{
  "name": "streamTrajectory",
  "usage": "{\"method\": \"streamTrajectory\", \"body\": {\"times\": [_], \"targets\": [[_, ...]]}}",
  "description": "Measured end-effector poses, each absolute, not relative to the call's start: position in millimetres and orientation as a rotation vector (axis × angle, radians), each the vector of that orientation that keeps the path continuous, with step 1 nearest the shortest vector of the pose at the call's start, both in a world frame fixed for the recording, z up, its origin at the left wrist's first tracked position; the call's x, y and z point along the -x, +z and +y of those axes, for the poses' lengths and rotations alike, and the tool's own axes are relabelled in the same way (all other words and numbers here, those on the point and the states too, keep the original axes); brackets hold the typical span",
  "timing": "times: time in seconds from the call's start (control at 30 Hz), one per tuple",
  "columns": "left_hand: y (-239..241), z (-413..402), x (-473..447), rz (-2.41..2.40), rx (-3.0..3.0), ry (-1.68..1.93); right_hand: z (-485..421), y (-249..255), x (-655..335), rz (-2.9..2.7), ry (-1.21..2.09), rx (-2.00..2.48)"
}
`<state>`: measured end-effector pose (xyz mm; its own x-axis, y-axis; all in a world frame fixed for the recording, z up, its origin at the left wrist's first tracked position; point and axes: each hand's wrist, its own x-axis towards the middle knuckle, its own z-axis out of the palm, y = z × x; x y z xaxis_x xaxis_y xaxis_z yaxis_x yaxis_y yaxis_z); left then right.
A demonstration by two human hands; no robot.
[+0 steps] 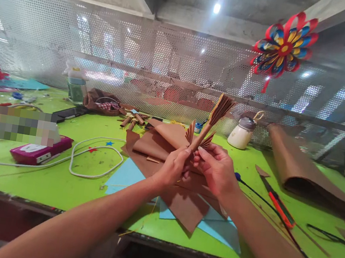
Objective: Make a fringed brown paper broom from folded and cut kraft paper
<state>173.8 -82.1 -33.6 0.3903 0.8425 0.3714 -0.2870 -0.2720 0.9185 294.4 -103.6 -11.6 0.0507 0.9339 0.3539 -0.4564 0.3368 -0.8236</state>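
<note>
A brown paper craft [203, 134] with a rolled stem, a pleated fan top and smaller pleated fans at its sides is held up over the table. My left hand [176, 164] is closed around the lower stem. The fingers of my right hand [215, 166] pinch the craft near its right-hand fan [207, 140]; the fingertips are partly hidden. Beneath both hands lie brown paper sheets [184, 209], some folded, over light blue paper [127, 174].
On the right are a utility knife [280, 209], a black cord and a large brown paper roll [304, 167]. A white jar [241, 133] stands behind. To the left are a white cable [96, 176], a purple tissue pack [41, 152] and small rolled paper pieces [133, 119].
</note>
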Motion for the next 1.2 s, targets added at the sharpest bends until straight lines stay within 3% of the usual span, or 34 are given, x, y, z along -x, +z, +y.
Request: {"method": "streamTrajectory", "body": {"times": [0.6, 1.2], "targets": [[-24.9, -79.6, -166.8, 0.446, -1.475, 1.305, -108.2, -17.4, -290.6, -1.171, 1.199, 0.759], [-28.9, -62.1, -159.4, 0.445, -1.236, 1.295, -97.6, -32.8, -295.0, -1.596, 0.441, 1.092]]}}
